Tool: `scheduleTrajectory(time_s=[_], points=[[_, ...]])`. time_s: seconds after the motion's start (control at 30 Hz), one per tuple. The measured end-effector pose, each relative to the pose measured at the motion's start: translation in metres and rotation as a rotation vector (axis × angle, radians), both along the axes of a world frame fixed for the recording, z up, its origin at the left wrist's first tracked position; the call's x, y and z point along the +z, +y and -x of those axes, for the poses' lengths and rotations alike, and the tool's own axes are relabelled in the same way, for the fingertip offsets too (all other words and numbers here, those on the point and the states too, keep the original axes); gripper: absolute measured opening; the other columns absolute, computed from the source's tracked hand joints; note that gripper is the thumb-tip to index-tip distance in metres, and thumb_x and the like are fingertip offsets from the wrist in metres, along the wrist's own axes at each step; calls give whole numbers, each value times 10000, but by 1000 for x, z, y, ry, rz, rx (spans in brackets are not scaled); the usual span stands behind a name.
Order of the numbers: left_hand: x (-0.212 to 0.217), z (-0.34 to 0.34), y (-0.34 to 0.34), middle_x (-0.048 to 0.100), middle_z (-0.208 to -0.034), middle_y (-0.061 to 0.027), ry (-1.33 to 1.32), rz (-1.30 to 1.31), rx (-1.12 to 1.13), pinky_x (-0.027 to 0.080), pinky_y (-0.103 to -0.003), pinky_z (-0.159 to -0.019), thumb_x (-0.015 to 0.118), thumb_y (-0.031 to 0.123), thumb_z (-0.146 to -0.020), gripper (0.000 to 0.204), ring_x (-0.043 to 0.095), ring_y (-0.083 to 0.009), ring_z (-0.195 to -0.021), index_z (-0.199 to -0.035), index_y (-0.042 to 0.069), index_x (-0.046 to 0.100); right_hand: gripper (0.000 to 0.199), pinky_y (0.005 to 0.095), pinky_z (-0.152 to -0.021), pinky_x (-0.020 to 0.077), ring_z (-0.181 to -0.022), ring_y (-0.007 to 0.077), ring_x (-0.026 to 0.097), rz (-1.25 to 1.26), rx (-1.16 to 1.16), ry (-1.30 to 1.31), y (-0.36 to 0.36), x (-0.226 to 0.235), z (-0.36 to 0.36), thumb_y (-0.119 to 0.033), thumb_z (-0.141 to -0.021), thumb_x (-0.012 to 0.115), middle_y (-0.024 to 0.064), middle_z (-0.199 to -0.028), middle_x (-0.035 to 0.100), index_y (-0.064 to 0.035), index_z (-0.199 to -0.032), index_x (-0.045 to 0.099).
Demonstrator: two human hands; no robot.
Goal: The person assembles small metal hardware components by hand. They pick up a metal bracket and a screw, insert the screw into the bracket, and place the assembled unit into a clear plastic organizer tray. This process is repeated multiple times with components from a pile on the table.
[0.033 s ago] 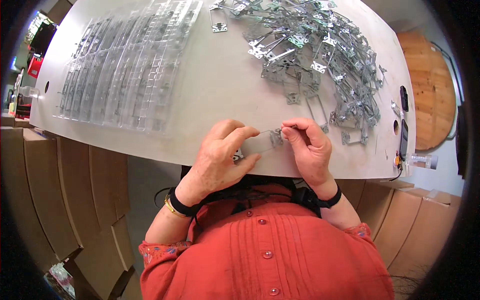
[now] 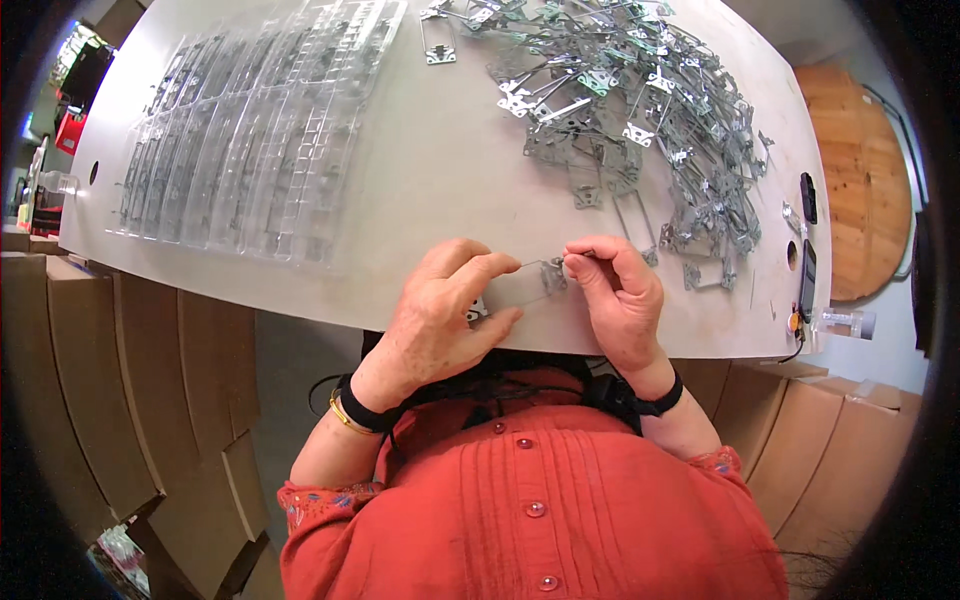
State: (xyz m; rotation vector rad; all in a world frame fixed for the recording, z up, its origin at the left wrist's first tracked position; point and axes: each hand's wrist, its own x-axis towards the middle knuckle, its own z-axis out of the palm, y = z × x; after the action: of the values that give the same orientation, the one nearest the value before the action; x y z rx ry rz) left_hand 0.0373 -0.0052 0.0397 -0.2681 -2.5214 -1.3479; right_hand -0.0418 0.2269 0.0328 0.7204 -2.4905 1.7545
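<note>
At the near edge of the pale grey table [image 2: 420, 190], both my hands hold one small thin metal frame part [image 2: 537, 279] between them. My left hand [image 2: 445, 310] pinches its left end with thumb and fingers. My right hand [image 2: 620, 295] pinches its right end at the fingertips. A big heap of similar tangled metal frame parts [image 2: 640, 110] lies on the table's far right, just beyond my right hand. Another small metal piece shows under my left palm, mostly hidden.
Rows of clear plastic trays [image 2: 250, 130] cover the table's left half. A dark phone [image 2: 806, 280] and a small clear bottle [image 2: 845, 322] sit at the right edge. A round wooden top [image 2: 860, 180] stands farther right. Cardboard boxes [image 2: 120, 380] line the floor on the left.
</note>
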Motion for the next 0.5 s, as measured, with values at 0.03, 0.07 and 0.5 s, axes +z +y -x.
scheduleTrajectory(time_s=[0.03,0.07,0.5], points=[[0,0,0,702,-1124,-154,-1,-4,-3,580,-435,-859,907,84,-796,467,697,-338,-1008,-1236,64,751,131,277,-792,564,-861,125,686,-6,1,3,-1,0,0,-20,-1024,796,52,-1011,749,-26,-1149,757],[0,0,-1,702,-1121,-154,-2,-7,-7,579,-435,-857,909,86,-795,469,697,-338,-1006,-1236,63,751,130,279,-792,564,-861,126,686,-12,1,6,-1,1,0,-23,-1023,799,53,-1010,748,-26,-1147,757],[0,0,-2,695,-1114,-164,-12,-1,-15,575,-438,-863,909,98,-801,469,694,-346,-1002,-1239,53,745,140,307,-786,582,-866,169,720,-72,-2,34,-2,3,1,-35,-1003,817,86,-1010,762,-36,-1126,750]])
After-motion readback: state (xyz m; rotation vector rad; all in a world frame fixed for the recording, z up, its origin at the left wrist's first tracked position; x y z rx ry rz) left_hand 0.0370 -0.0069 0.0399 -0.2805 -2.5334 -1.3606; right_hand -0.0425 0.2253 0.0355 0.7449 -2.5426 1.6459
